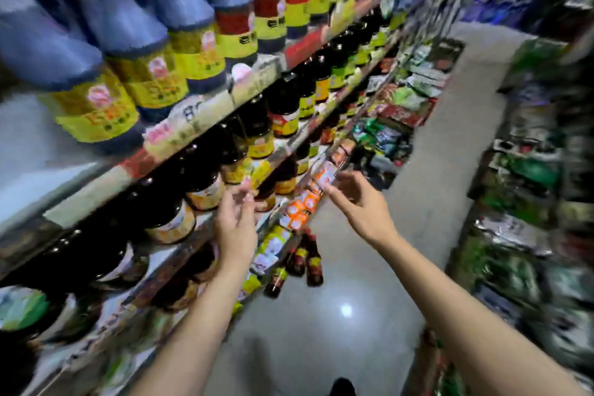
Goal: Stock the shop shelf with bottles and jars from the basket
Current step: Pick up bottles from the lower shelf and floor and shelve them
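Note:
The frame is blurred by motion. My left hand (pixel 236 222) reaches toward the middle shelf (pixel 180 138), fingers spread, holding nothing, just in front of dark jars with yellow-orange labels (pixel 205 193). My right hand (pixel 356 202) is stretched out beside it, fingers apart, with its fingertips near small orange-and-white labelled bottles (pixel 305 202) on a lower shelf. Whether it touches them I cannot tell. No basket shows in this view.
Large dark jugs with yellow labels (pixel 151 74) fill the top shelf. A few red-labelled bottles (pixel 308 260) stand at the lower shelf edge over the grey floor (pixel 321 331). Packaged goods (pixel 520 235) line the aisle's right side.

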`<state>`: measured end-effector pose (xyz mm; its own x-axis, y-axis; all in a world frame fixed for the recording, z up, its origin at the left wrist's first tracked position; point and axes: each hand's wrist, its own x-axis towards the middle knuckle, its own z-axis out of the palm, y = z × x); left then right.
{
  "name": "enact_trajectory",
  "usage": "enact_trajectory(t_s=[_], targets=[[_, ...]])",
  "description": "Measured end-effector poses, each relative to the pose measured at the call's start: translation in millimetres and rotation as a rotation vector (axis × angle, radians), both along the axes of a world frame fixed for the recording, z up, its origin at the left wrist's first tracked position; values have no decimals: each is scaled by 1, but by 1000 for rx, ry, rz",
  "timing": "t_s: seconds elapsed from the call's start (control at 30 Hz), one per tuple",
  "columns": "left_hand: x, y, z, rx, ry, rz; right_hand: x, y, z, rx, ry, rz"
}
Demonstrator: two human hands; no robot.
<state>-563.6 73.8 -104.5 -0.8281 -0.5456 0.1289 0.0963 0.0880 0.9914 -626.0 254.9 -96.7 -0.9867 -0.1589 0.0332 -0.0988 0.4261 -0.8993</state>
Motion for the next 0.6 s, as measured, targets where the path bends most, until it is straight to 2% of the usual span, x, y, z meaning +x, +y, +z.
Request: enact_trajectory(t_s=[0.2, 0.37, 0.53, 0.6], targets=[[-40, 45, -79, 122, -415, -159, -29, 70, -71, -8, -380, -90], [-89, 39, -155, 228, -664, -138, -74, 93, -145, -11, -592, -203], [-144, 26, -253, 233, -908, -87, -114, 104, -248, 155, -779, -231], [-157, 22, -311, 128, -994, -125, -128, 108, -293, 221, -834, -211]])
